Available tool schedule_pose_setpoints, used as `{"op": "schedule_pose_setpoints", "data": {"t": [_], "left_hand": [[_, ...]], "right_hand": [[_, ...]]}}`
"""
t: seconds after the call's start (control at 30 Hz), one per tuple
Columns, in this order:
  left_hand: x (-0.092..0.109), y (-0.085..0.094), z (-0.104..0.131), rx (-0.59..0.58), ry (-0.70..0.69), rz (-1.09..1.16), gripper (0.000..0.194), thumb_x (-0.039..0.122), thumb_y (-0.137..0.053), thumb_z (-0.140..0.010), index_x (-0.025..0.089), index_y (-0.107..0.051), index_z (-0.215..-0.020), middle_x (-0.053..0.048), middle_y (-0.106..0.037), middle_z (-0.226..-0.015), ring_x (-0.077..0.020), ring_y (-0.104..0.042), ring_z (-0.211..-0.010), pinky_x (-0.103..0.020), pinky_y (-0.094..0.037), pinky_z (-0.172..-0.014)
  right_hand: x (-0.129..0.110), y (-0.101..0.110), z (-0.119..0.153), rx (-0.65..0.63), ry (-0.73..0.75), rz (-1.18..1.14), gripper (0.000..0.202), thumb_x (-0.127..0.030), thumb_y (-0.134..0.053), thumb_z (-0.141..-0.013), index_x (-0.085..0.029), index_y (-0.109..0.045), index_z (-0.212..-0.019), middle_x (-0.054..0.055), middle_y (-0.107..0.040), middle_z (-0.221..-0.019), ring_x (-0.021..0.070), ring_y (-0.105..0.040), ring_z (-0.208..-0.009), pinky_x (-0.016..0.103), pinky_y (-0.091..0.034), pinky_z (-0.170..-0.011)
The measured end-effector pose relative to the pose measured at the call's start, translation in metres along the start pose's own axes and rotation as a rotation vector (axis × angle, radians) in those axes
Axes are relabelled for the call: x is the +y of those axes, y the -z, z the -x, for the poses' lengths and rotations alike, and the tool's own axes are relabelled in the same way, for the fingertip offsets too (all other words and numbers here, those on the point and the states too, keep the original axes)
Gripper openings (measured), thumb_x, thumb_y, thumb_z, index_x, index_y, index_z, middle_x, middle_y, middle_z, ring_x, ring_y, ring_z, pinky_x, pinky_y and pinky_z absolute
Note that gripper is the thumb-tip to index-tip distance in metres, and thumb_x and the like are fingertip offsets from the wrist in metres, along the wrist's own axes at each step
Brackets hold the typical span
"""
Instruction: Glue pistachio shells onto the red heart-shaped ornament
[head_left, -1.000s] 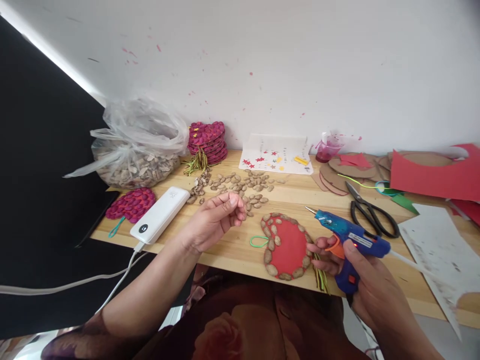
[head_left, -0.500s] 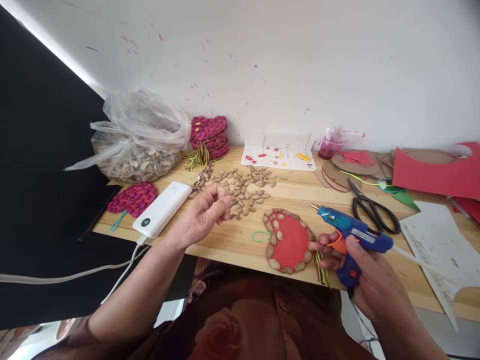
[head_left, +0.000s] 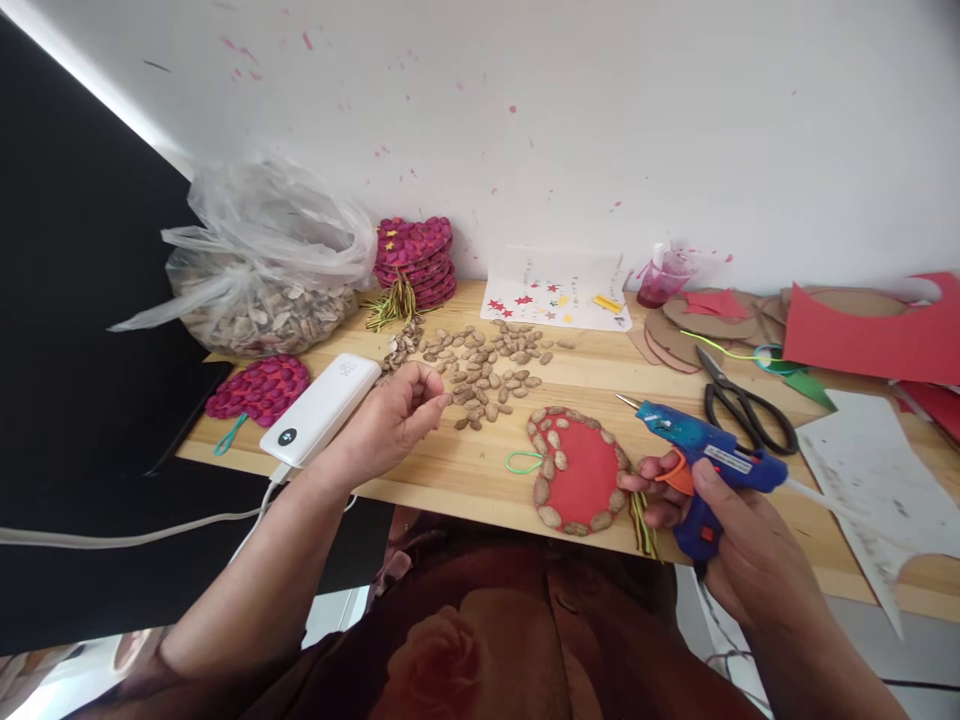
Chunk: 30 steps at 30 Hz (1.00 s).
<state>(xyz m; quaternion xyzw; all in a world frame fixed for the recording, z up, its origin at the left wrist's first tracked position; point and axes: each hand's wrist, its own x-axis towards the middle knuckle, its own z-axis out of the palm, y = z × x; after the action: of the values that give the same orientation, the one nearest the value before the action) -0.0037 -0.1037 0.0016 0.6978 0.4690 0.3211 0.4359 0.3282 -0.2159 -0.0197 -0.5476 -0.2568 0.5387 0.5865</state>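
My left hand (head_left: pixel 401 420) is closed, thumb against curled fingers, just left of a loose spread of brown shells (head_left: pixel 480 385); whatever its fingertips hold, if anything, is hidden. My right hand (head_left: pixel 720 520) is wrapped round a blue glue gun (head_left: pixel 701 435) with an orange trigger, its metal tip pointing left. Below that tip lies a red heart-shaped piece (head_left: pixel 585 475), edged with brown shells, with a few more inside its upper left part. A green loop (head_left: pixel 523 462) sticks out at its left, and a striped tassel (head_left: pixel 643 522) at its right, beside my right fingers.
A white power bank (head_left: pixel 322 408) and a purple shell-covered piece (head_left: pixel 259 390) lie left. Behind are a plastic bag of shells (head_left: pixel 262 310), a purple stack (head_left: pixel 414 262) and a paper with stars (head_left: pixel 555 295). Black scissors (head_left: pixel 750 410), red sheets (head_left: pixel 874 325) and a cup (head_left: pixel 660 282) are right.
My left hand has moved slightly left, away from the shells, and stays closed. The glue gun remains in my right hand. The whole view has shifted a little.
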Motion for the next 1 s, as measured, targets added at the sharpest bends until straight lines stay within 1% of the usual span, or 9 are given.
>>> {"op": "schedule_pose_setpoints", "data": {"t": [0.13,0.23,0.4,0.5,0.63,0.73,0.8,0.9,1.0], "left_hand": [[-0.007,-0.001,-0.002,0.031,-0.008,-0.021,0.009,0.028,-0.052,-0.098,0.021,-0.048,-0.095,0.005,-0.054,-0.073,-0.0097,-0.051,-0.065,-0.023,-0.043,-0.060],[-0.007,-0.003,-0.004,0.025,0.005,0.087,0.011,0.029,-0.054,-0.098,0.021,-0.047,-0.095,0.005,-0.056,-0.072,-0.0096,-0.052,-0.063,-0.022,-0.044,-0.058],[0.003,-0.010,-0.003,-0.078,0.010,0.396,0.022,0.036,-0.061,-0.096,0.020,-0.046,-0.092,0.004,-0.059,-0.069,-0.0091,-0.053,-0.059,-0.020,-0.042,-0.052],[0.008,-0.016,-0.001,-0.141,0.015,0.548,0.023,0.036,-0.062,-0.096,0.020,-0.046,-0.092,0.004,-0.058,-0.068,-0.0083,-0.052,-0.058,-0.018,-0.039,-0.050],[0.009,-0.018,0.002,-0.212,0.014,0.678,0.023,0.037,-0.060,-0.098,0.022,-0.045,-0.092,0.005,-0.053,-0.068,-0.0091,-0.052,-0.060,-0.018,-0.038,-0.050],[0.009,-0.017,0.003,-0.250,0.023,0.724,0.022,0.038,-0.058,-0.099,0.023,-0.043,-0.093,0.004,-0.051,-0.072,-0.0095,-0.054,-0.064,-0.018,-0.038,-0.051],[0.009,-0.017,0.005,-0.267,0.025,0.719,0.021,0.038,-0.055,-0.101,0.023,-0.042,-0.094,0.004,-0.051,-0.073,-0.0095,-0.054,-0.065,-0.018,-0.038,-0.052],[0.009,-0.016,0.007,-0.269,0.024,0.690,0.020,0.038,-0.053,-0.102,0.022,-0.042,-0.094,0.004,-0.050,-0.072,-0.0087,-0.053,-0.065,-0.018,-0.038,-0.053],[0.008,-0.016,0.008,-0.254,0.015,0.659,0.020,0.038,-0.051,-0.102,0.022,-0.041,-0.094,0.005,-0.050,-0.070,-0.0083,-0.051,-0.063,-0.018,-0.038,-0.052]], "right_hand": [[0.000,0.000,0.001,-0.006,0.009,0.011,0.029,-0.047,-0.083,-0.074,-0.022,-0.077,-0.088,0.006,-0.072,-0.089,0.0257,-0.075,-0.082,0.025,-0.061,-0.054],[0.000,0.000,0.002,0.003,-0.005,0.013,0.030,-0.047,-0.084,-0.072,-0.022,-0.077,-0.086,0.007,-0.073,-0.093,0.0267,-0.075,-0.083,0.027,-0.062,-0.056],[0.001,0.004,-0.001,0.014,-0.030,0.016,0.030,-0.045,-0.084,-0.073,-0.022,-0.077,-0.091,0.008,-0.073,-0.095,0.0258,-0.074,-0.082,0.024,-0.060,-0.052],[0.002,0.006,-0.001,0.020,-0.049,0.017,0.031,-0.045,-0.085,-0.071,-0.022,-0.076,-0.089,0.008,-0.072,-0.093,0.0261,-0.074,-0.081,0.024,-0.060,-0.051],[0.002,0.006,-0.001,0.030,-0.062,0.016,0.033,-0.045,-0.086,-0.069,-0.022,-0.076,-0.090,0.008,-0.073,-0.096,0.0267,-0.074,-0.082,0.025,-0.059,-0.050],[0.000,0.003,-0.001,0.049,-0.075,0.032,0.034,-0.048,-0.087,-0.067,-0.022,-0.075,-0.087,0.009,-0.073,-0.099,0.0275,-0.074,-0.083,0.026,-0.060,-0.051],[-0.001,0.001,-0.001,0.066,-0.089,0.033,0.037,-0.048,-0.090,-0.062,-0.022,-0.075,-0.084,0.009,-0.074,-0.099,0.0284,-0.074,-0.083,0.027,-0.061,-0.052],[-0.002,-0.002,0.000,0.092,-0.100,0.011,0.041,-0.044,-0.095,-0.052,-0.023,-0.074,-0.081,0.007,-0.074,-0.098,0.0296,-0.073,-0.084,0.028,-0.061,-0.053],[-0.003,-0.004,0.000,0.107,-0.097,0.020,0.041,-0.045,-0.095,-0.050,-0.023,-0.075,-0.078,0.008,-0.074,-0.095,0.0301,-0.073,-0.083,0.028,-0.060,-0.051]]}}
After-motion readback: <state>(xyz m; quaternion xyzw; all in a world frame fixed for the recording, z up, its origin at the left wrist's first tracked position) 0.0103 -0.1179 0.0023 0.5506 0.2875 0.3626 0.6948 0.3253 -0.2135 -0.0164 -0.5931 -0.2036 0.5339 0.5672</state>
